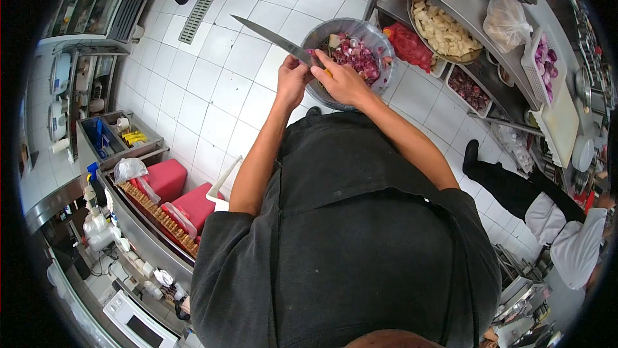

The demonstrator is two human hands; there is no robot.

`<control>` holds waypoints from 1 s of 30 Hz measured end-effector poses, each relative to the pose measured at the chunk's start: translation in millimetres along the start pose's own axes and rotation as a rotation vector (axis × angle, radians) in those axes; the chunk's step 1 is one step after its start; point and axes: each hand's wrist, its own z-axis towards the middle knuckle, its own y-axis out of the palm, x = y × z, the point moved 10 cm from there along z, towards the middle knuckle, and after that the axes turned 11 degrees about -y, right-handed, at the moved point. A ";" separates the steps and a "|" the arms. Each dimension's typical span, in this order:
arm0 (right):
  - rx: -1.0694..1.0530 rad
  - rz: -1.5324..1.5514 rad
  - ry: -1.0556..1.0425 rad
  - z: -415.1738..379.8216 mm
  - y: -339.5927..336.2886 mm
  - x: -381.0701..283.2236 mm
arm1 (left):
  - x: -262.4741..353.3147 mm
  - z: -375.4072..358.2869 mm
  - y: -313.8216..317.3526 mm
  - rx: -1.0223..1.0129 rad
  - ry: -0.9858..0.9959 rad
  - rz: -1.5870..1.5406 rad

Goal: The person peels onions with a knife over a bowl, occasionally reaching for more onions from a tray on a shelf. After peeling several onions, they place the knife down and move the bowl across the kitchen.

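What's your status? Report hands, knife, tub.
Right hand gripping knife, blade out past left hand. Left hand at blade, hold unclear. Both at tub of chopped purple pieces; nothing visibly blocking.

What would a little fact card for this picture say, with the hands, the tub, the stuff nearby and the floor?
Right hand: holding a big knife
Left hand: right by the blade; whatever is in it is hard to see
Tub: round, below the hands
In the tub: purple-and-white pieces, like chopped onion
Nearby: a red bag and a big pan of pale chunks
Floor: white tiles
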 end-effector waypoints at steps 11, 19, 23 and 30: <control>0.077 0.057 0.022 5.0 -6.3 11.7 | 0.0 -3.9 2.2 0.019 0.012 -0.014; 0.031 0.341 0.237 6.3 -6.5 40.7 | -0.2 -4.7 -1.4 -0.054 -0.058 -0.037; 0.033 0.540 0.366 -0.6 -4.8 47.6 | 1.4 -4.7 -2.7 -0.095 -0.046 -0.081; 0.057 0.637 0.392 0.8 -7.6 55.0 | 1.9 -0.7 -6.5 -0.070 -0.066 -0.090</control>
